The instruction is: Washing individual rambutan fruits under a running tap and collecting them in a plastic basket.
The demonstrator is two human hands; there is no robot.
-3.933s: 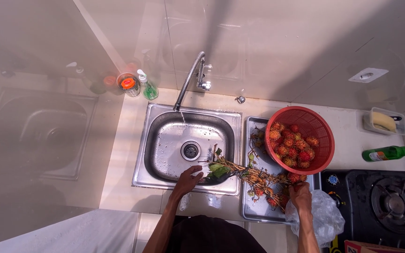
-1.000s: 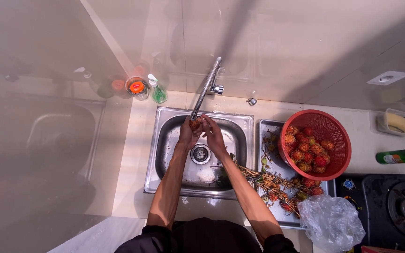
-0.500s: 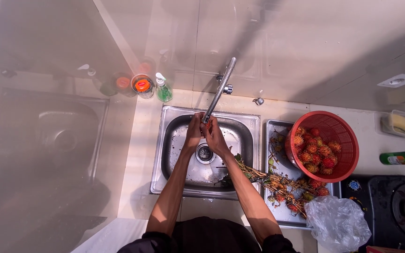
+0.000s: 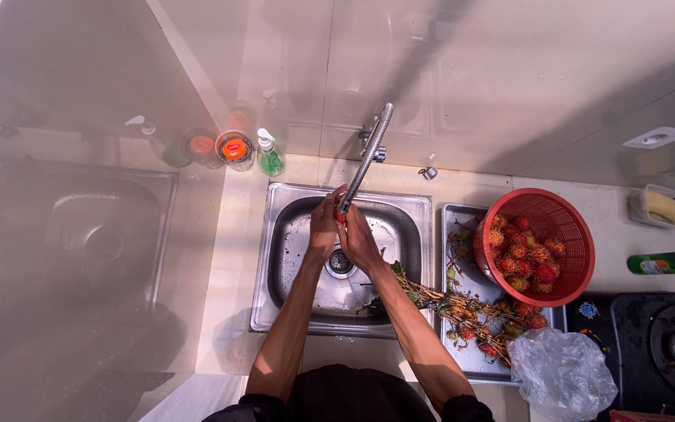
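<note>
Looking down, we see our left hand (image 4: pixel 324 223) and right hand (image 4: pixel 358 238) pressed together over the rectangular stainless steel sink basin (image 4: pixel 291 234), right under the spout of the long ribbed metal faucet (image 4: pixel 369 156). Both hands close around a small red fruit (image 4: pixel 341 218), of which only a sliver shows between the fingers, so we cannot tell its kind for sure. The round drain (image 4: pixel 341 266) lies just below the hands.

Right of the basin, on the steel draining tray (image 4: pixel 453 215), a round red plastic basket (image 4: pixel 556 211) holds a heap of hairy red rambutans (image 4: pixel 525 254). A bundle of leafy brown branches with more fruit (image 4: pixel 462 312) lies from the sink edge across the tray. A crumpled clear plastic bag (image 4: pixel 560 375) sits near the black gas stove (image 4: pixel 666 344). A green glass bottle (image 4: pixel 669 262) lies on the pale counter (image 4: pixel 220 273), and a small green dish-soap bottle (image 4: pixel 271 156) stands beside an orange-lidded jar (image 4: pixel 233 148) behind the sink.
</note>
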